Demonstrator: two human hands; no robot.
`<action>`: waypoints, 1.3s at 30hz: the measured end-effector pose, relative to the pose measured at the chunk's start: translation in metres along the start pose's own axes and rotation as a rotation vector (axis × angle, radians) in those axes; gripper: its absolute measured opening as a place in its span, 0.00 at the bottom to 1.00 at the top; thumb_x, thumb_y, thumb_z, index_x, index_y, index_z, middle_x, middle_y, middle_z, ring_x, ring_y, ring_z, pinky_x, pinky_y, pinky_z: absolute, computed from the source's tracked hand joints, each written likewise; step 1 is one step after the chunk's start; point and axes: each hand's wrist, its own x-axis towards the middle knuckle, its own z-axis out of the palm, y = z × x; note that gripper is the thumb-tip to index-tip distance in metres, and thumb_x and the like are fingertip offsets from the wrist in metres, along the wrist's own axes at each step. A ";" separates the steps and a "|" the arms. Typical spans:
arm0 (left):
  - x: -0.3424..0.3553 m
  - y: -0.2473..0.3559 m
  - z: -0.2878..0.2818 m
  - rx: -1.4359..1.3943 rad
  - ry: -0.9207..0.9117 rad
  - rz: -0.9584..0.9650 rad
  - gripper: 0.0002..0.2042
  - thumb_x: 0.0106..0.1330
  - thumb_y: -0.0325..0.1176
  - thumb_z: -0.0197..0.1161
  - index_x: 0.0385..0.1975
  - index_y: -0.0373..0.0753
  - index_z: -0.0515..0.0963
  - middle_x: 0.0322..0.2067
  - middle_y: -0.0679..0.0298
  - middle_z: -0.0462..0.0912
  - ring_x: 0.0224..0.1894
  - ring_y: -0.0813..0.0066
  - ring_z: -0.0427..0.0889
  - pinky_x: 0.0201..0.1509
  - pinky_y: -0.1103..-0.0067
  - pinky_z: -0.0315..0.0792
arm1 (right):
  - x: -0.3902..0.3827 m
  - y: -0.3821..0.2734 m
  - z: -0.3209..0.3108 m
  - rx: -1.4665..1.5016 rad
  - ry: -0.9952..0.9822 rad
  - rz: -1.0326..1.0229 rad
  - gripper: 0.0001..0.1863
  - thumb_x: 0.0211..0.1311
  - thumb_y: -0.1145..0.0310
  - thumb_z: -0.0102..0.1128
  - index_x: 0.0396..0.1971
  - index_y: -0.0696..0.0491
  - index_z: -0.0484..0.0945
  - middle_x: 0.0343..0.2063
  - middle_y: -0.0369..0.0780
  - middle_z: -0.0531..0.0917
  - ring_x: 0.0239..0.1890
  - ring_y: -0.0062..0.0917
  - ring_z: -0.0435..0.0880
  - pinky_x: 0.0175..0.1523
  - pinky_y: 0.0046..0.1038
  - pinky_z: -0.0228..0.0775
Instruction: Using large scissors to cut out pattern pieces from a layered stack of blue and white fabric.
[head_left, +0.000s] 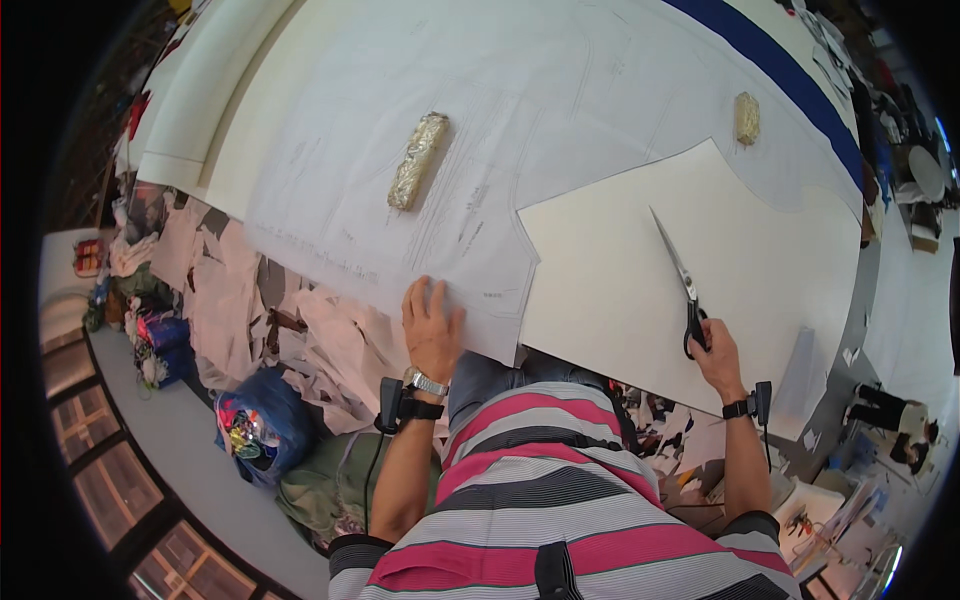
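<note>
The scissors (684, 275) are held by their handles in the right hand (717, 354), right of the middle. The white paper (350, 150) is touched near its lower edge by the left hand (433, 335), fingers loosely spread, nothing gripped. It is best kept flat there. Open room is left around the blades on the bare counter (620, 270), whose near edge is found just below.

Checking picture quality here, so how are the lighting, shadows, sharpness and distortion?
Head view: bright, fairly even light; soft shadow right of the long gold block, glints on its surface; scissors reasonably sharp; fine markings on the paper too soft to read; fisheye bending bows the blue band.
</note>
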 end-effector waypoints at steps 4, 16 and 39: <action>-0.012 0.013 0.009 0.021 -0.001 -0.001 0.26 0.63 0.29 0.71 0.62 0.37 0.76 0.66 0.49 0.71 0.68 0.45 0.69 0.70 0.59 0.69 | -0.012 -0.014 0.011 0.872 -0.289 0.291 0.10 0.73 0.75 0.59 0.50 0.60 0.74 0.35 0.39 0.81 0.31 0.21 0.84 0.33 0.22 0.74; -0.011 0.021 0.011 0.032 0.029 -0.076 0.21 0.65 0.28 0.69 0.59 0.39 0.81 0.64 0.52 0.77 0.68 0.47 0.73 0.69 0.62 0.72 | 0.002 -0.045 0.015 1.300 -1.069 0.442 0.36 0.61 0.33 0.67 0.46 0.53 0.73 0.24 0.29 0.70 0.23 0.13 0.65 0.29 0.19 0.59; -0.021 0.027 0.012 0.025 -0.004 -0.143 0.30 0.59 0.37 0.75 0.64 0.41 0.76 0.69 0.54 0.72 0.73 0.52 0.67 0.73 0.66 0.70 | 0.079 -0.076 0.016 0.557 -1.354 0.235 0.23 0.66 0.47 0.72 0.30 0.49 0.72 0.17 0.26 0.67 0.15 0.10 0.62 0.20 0.18 0.51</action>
